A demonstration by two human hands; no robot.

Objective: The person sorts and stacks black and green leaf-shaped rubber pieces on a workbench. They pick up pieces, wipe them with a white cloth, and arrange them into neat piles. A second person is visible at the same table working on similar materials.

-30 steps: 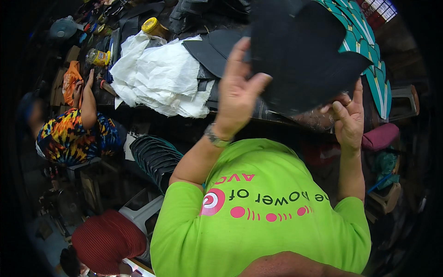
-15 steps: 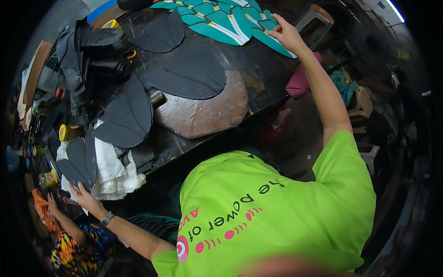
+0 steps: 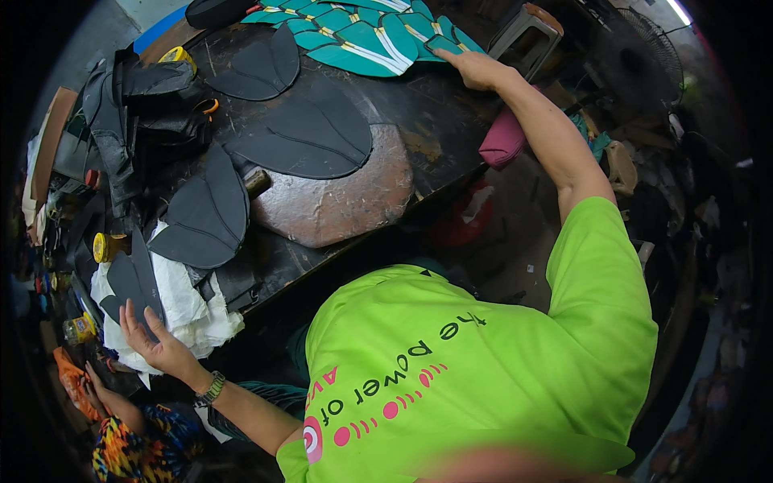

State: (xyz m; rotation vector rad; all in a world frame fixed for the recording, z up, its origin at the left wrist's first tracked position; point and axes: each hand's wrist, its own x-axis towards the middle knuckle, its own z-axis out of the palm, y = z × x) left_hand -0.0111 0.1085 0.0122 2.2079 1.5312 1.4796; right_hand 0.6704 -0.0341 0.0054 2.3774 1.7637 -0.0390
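Note:
My left hand (image 3: 155, 342) is raised with its fingers spread, beside a dark grey folded piece (image 3: 133, 282) lying on white cloth (image 3: 197, 318). It holds nothing. At the far right of the table, my right hand (image 3: 477, 71) reaches the end of a layer of green leaf-shaped pieces (image 3: 354, 44) with white and yellow stripes. Its fingertips close on the dark edge of one green piece; the thumb side is partly hidden. Dark grey leaf-shaped pieces lie between my hands: a large one (image 3: 314, 133), one nearer the left (image 3: 208, 213), and one farther back (image 3: 262, 68).
A worn brown slab (image 3: 338, 209) sits on the black table (image 3: 427, 173) under the large grey piece. Yellow-lidded jars (image 3: 109, 247) and black material (image 3: 117, 129) crowd the left. A pink roll (image 3: 503, 143) is by the right edge. Another person (image 3: 141, 439) is at lower left.
My left hand has come away from the dark grey folded piece and opened. My right hand has lowered from above the green pieces and closed on one. The view has shifted slightly.

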